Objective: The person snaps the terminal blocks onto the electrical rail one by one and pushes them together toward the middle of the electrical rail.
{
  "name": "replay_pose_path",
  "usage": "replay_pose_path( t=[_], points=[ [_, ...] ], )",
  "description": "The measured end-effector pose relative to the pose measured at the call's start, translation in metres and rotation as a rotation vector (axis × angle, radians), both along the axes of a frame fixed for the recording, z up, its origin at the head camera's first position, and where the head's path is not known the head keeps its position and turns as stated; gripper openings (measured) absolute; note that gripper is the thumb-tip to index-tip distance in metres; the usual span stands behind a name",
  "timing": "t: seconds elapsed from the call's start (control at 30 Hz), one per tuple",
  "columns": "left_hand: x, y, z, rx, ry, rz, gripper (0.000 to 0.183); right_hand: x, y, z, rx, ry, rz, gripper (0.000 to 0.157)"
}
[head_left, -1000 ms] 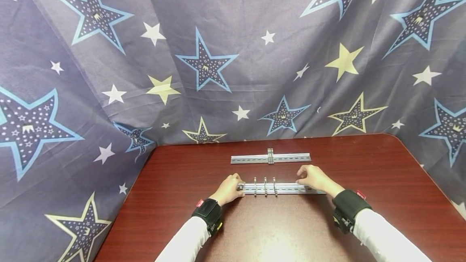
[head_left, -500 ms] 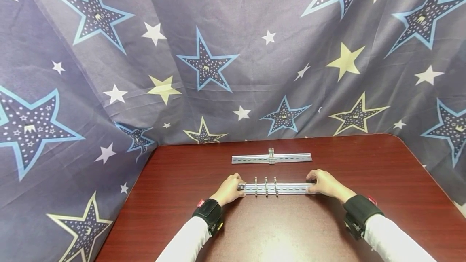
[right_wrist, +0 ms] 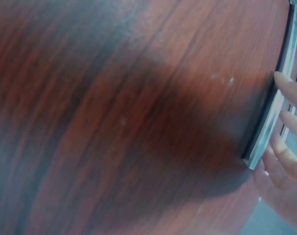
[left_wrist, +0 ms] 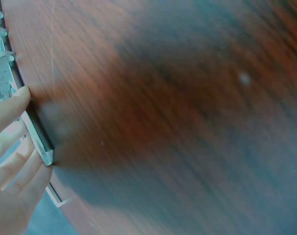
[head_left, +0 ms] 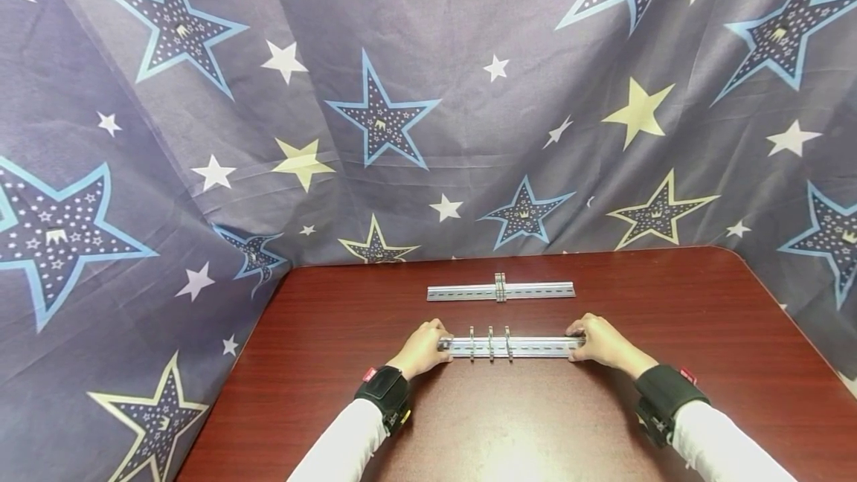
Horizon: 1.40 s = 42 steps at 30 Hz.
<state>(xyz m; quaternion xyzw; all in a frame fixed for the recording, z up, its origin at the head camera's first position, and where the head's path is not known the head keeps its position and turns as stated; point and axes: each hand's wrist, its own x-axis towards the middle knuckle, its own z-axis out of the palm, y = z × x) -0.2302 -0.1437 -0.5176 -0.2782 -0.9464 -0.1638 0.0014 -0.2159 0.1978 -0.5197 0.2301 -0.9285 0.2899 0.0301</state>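
A slotted metal DIN rail (head_left: 542, 346) lies crosswise on the table, with three upright metal clips (head_left: 491, 344) spaced apart left of its middle. My left hand (head_left: 420, 349) grips the left end, its thumb on the near edge and its fingers at the far side; the left wrist view shows that rail end (left_wrist: 39, 137) between thumb and fingers. At the opposite end, my right hand (head_left: 602, 343) pinches the rail the same way. In the right wrist view, the thumb presses the rail's near edge (right_wrist: 270, 117).
Farther back lies a second DIN rail (head_left: 462, 293), parallel to the first, with a tight group of clips (head_left: 500, 287) near its middle. The red-brown wooden table (head_left: 348, 303) meets a star-patterned cloth (head_left: 402, 192) behind and at the sides.
My right hand has slid right from above the front rail to its right end and now grips it there. My left hand keeps its place on the left end.
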Motion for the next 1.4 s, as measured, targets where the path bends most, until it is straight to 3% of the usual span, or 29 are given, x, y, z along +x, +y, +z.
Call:
replay_pose_path(
  t=[0.4,0.6,0.77,0.93,1.1,1.4],
  points=[
    [-0.002,0.0,0.002,0.001,-0.014,-0.023,0.027,-0.003,0.004,-0.004,-0.042,-0.077,-0.035,0.031],
    [-0.008,0.002,0.012,0.008,-0.001,-0.009,0.027,-0.003,0.005,-0.002,-0.065,-0.092,-0.042,0.031],
    [-0.007,0.015,0.025,0.08,0.062,0.029,0.029,-0.002,0.005,-0.002,-0.07,-0.089,-0.031,0.032],
    [-0.003,0.036,0.031,0.097,0.114,-0.014,0.032,-0.003,0.006,-0.003,-0.084,-0.084,-0.012,0.032],
    [0.001,0.052,0.033,0.068,0.078,-0.059,0.044,-0.005,0.007,-0.006,-0.098,-0.083,0.002,0.032],
    [-0.003,0.057,0.022,0.001,-0.003,-0.069,0.061,-0.004,0.006,-0.005,-0.12,-0.124,-0.008,0.033]
  ],
)
